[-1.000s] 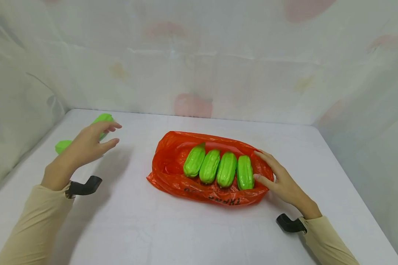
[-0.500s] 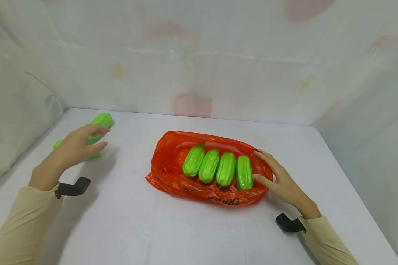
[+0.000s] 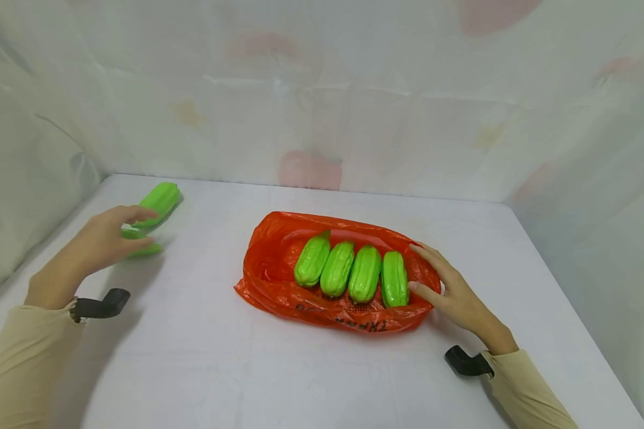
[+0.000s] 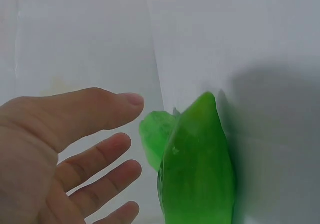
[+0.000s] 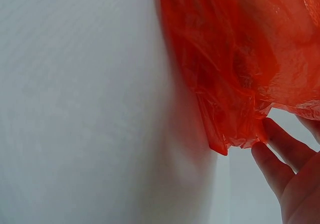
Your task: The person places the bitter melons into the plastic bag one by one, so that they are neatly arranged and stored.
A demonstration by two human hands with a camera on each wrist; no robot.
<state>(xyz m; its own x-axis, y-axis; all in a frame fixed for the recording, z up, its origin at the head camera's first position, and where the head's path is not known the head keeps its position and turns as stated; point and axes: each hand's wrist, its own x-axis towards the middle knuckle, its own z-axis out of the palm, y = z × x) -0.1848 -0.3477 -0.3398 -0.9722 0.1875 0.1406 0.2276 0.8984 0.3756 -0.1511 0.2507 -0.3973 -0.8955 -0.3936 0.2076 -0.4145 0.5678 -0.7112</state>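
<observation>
A red plastic bag [image 3: 279, 298] lies with its mouth facing up, several green ridged gourds [image 3: 365, 274] side by side inside. At its right end my right hand [image 3: 456, 292] holds the rim, thumb over the near side. The right wrist view shows fingertips [image 5: 272, 164] against the crumpled red film. Far to the left, my left hand [image 3: 93, 241] hovers over two loose gourds, fingers and thumb spread, gripping nothing. One loose gourd [image 3: 161, 202] lies behind its fingertips; the nearer gourd [image 3: 145, 245] is partly hidden by the hand and fills much of the left wrist view.
Everything lies on a white-covered table [image 3: 311, 381]. A pale patterned curtain [image 3: 322, 101] rises behind it and along both sides. Black wrist mounts [image 3: 104, 304] sit on both forearms.
My left hand has moved left and lower, uncovering more of the two loose gourds. My right hand and the bag stay practically where they were.
</observation>
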